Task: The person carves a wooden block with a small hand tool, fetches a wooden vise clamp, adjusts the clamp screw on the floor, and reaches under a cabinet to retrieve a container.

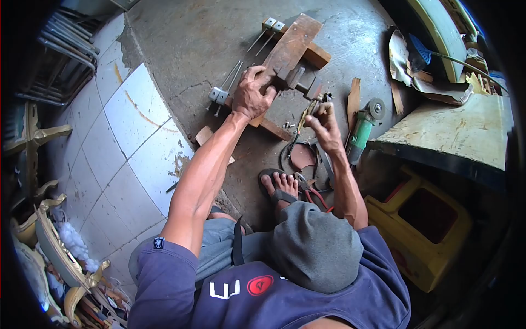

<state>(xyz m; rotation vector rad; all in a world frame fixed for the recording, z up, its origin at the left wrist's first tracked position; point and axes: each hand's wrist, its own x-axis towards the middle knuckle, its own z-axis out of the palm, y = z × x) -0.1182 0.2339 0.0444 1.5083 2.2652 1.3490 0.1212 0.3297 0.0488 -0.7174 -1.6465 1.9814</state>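
A small metal vise (296, 79) sits on a worn wooden board (293, 46), which lies across wooden crosspieces (316, 55) on the floor. My left hand (253, 94) is closed over the edge of the board beside the vise, its fingertips partly hidden. At the vise's outer end, my right hand (324, 129) has its fingers curled around the metal vise handle (327, 97). A thin yellowish strip (304, 116) hangs next to the right thumb; its kind is unclear. Clamp-like metal blocks with long rods (219, 95) lie left of my left hand.
A green angle grinder (361, 131) and a wood strip (354, 100) lie right of my right hand. Red-handled pliers (309, 189) rest near my foot. A low table (449, 131) and a yellow casing (411, 230) stand to the right, chair frames (60, 60) to the left.
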